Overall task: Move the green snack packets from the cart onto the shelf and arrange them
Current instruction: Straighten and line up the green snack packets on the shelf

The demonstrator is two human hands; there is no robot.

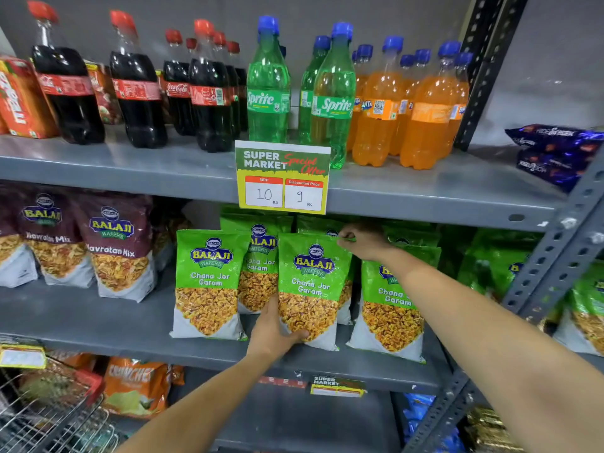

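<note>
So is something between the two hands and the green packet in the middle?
No. The left hand grips the bottom edge of the green packet, the right hand pinches its top corner, and it already stands on the shelf.

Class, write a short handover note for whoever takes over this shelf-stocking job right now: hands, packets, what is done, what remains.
Left hand grips the bottom of the middle green Chana Jor Garam foil packet; right hand pinches its top corner.
Packet stands on the grey metal middle shelf, between two front green packets.
Done: several green packets shelved.
Left: straighten this one, release. The wire cart is mostly out of view, so remaining stock is unknown.
</note>
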